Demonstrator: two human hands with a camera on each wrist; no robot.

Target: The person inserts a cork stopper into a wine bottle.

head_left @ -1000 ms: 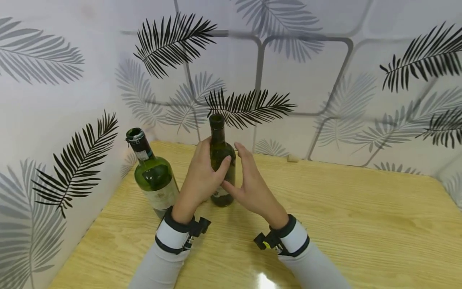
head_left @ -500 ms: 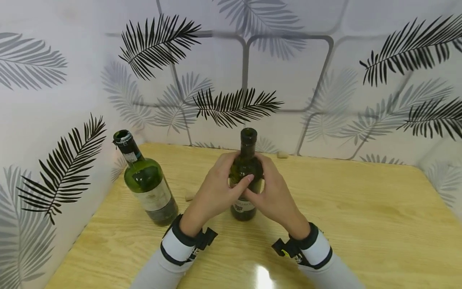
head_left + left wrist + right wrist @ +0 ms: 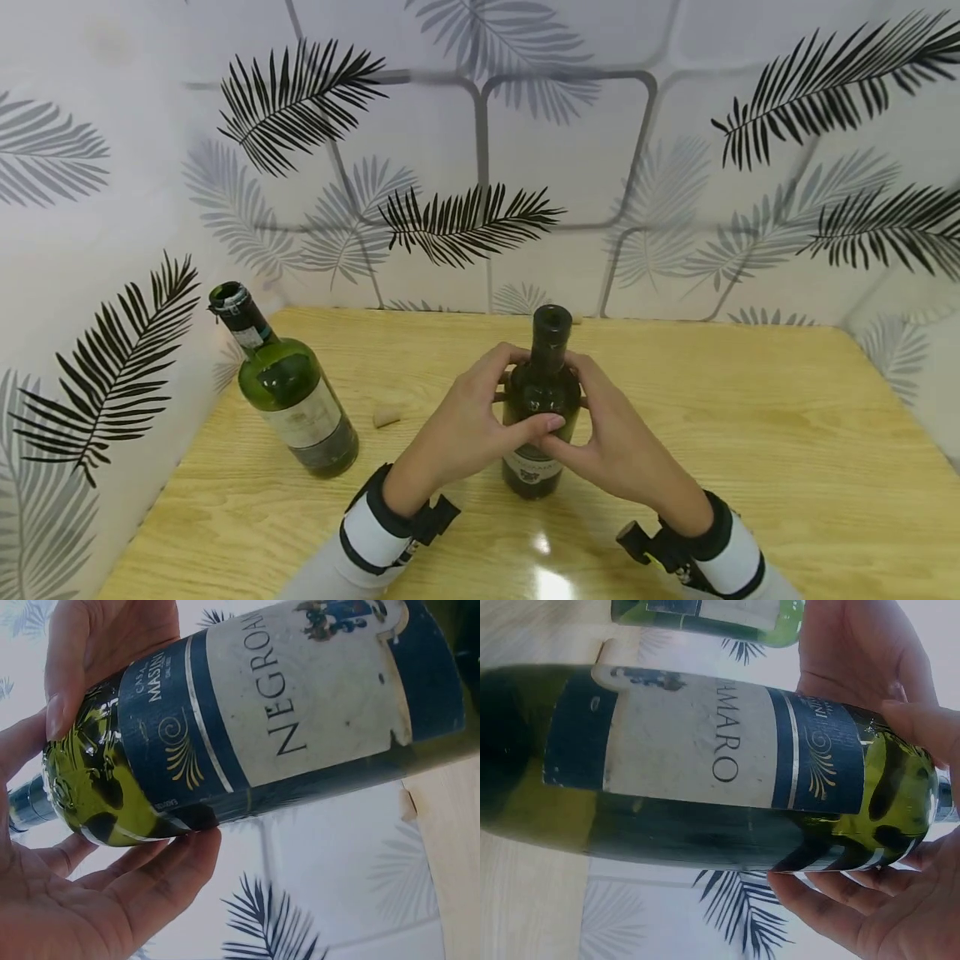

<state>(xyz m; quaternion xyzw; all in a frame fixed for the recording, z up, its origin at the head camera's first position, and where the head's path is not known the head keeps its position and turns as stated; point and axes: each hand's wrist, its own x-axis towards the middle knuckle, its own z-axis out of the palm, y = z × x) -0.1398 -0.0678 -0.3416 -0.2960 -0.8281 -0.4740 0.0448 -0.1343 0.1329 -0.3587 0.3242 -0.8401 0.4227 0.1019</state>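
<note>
A dark green wine bottle point(image 3: 542, 390) stands upright between my two hands in the head view. My left hand point(image 3: 480, 421) grips its shoulder from the left, the thumb lying across the front. From the right, my right hand point(image 3: 618, 437) curls round the same shoulder, its thumb just below the left one. Both wrist views show the bottle's blue and cream label point(image 3: 300, 697) close up, with fingers point(image 3: 832, 904) wrapped on the glass above it. The bottle's mouth is uncovered. Whether its base touches the table cannot be told.
A larger green wine bottle point(image 3: 300, 408) with torn foil at its neck stands on the left of the wooden table point(image 3: 750, 433). Beside it lies a cork point(image 3: 387, 415). A small pale piece point(image 3: 576, 319) sits at the table's back edge, before the leaf-patterned wall point(image 3: 420, 150).
The held bottle has come to the right and nearer to me. My right hand, earlier loosely beside the glass, has closed round it. The larger bottle stays in its place.
</note>
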